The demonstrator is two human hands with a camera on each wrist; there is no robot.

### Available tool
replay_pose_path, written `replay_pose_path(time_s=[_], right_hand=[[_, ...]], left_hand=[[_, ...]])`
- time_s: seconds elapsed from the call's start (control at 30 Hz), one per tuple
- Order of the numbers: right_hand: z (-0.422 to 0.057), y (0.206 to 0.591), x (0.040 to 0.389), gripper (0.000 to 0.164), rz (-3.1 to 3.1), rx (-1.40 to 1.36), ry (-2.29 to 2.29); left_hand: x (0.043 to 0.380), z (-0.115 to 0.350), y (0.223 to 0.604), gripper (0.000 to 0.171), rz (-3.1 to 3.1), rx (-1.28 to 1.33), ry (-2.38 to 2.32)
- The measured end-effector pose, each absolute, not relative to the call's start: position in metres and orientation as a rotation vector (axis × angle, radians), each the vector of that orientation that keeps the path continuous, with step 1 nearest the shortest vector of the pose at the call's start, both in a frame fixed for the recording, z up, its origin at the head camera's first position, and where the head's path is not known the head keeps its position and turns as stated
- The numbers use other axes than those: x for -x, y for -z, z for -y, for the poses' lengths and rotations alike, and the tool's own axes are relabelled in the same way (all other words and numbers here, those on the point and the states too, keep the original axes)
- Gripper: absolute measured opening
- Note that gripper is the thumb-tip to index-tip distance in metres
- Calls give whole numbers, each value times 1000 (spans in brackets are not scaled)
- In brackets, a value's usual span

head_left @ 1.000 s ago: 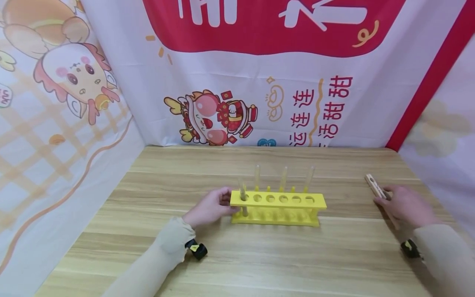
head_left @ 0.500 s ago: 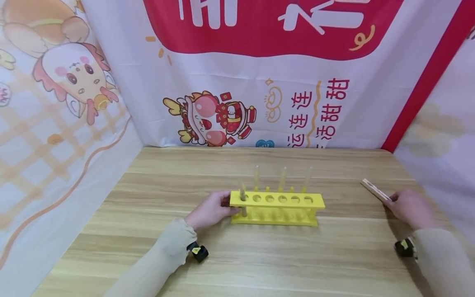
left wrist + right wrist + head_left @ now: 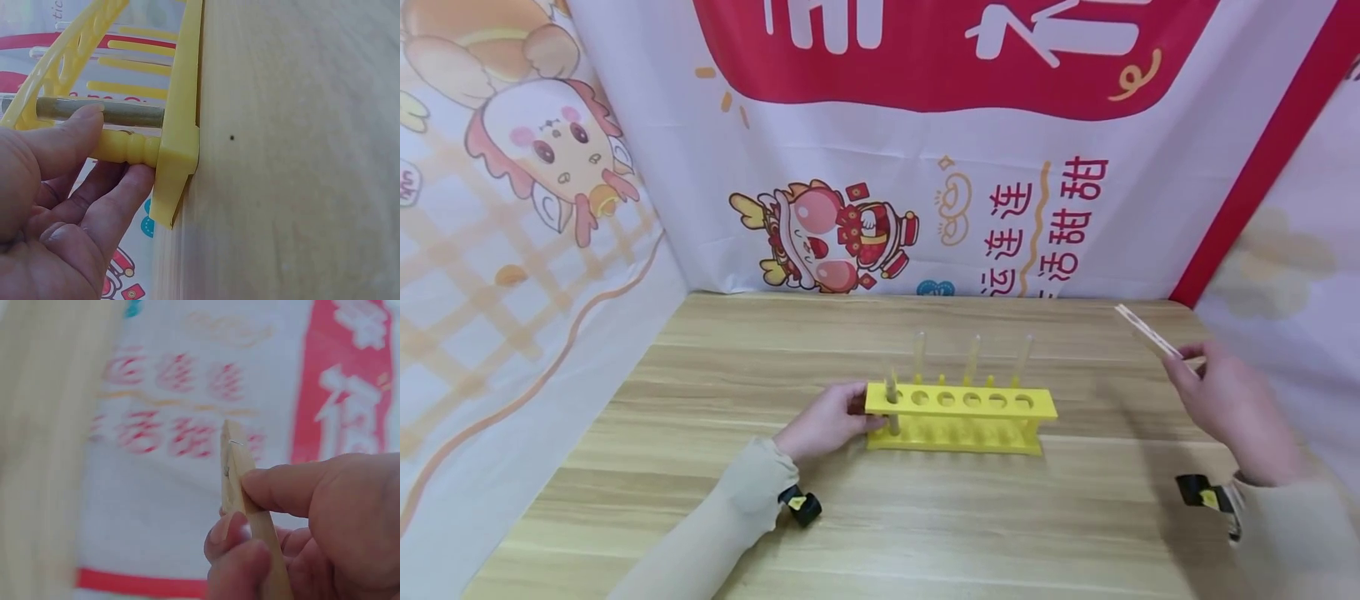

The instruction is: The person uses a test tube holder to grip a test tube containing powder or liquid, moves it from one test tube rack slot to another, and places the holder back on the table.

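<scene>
A yellow test tube rack (image 3: pixel 962 401) stands upright on the table. At its left end my left hand (image 3: pixel 823 422) grips the end post (image 3: pixel 128 145), thumb on one side and fingers curled behind. A test tube with dark grey contents (image 3: pixel 128 112) sits in the leftmost hole, right beside my thumb. Three clear test tubes (image 3: pixel 919 358) show along the rack's back row. Off to the right, my right hand (image 3: pixel 1228 406) holds a wooden test tube holder (image 3: pixel 237 465) between thumb and fingers. Raised above the table, the holder points toward the back left.
The wood-grain table (image 3: pixel 962 525) ends at a printed cloth backdrop (image 3: pixel 692 158). More printed cloth hangs along the left and right sides. A wide stretch of tabletop lies between the rack and my right hand.
My right hand has lifted the wooden test tube holder up off the table, and its tip has swung toward the back left. The left hand and the rack stay in place.
</scene>
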State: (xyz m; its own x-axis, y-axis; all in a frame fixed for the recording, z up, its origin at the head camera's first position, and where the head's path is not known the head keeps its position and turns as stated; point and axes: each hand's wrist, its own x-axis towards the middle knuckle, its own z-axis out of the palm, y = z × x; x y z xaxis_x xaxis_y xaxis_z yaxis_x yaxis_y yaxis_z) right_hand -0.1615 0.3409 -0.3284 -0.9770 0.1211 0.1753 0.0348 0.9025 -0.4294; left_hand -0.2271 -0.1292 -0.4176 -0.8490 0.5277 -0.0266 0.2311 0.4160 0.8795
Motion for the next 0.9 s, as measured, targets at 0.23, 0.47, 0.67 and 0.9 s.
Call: replay_pose_path(time_s=[0.23, 0.47, 0.67, 0.9], right_hand=[[-297, 293, 131, 39, 2719, 43, -526], [-271, 281, 115, 29, 2699, -107, -489], [-251, 286, 114, 24, 2646, -232, -477], [-226, 298, 116, 20, 2622, -401, -470]], left_hand=[[227, 128, 417, 34, -2377, -682, -1407], [226, 129, 415, 32, -2383, -678, -1395], [226, 129, 415, 32, -2383, -674, -1398], [226, 128, 415, 33, -2386, -679, -1398]])
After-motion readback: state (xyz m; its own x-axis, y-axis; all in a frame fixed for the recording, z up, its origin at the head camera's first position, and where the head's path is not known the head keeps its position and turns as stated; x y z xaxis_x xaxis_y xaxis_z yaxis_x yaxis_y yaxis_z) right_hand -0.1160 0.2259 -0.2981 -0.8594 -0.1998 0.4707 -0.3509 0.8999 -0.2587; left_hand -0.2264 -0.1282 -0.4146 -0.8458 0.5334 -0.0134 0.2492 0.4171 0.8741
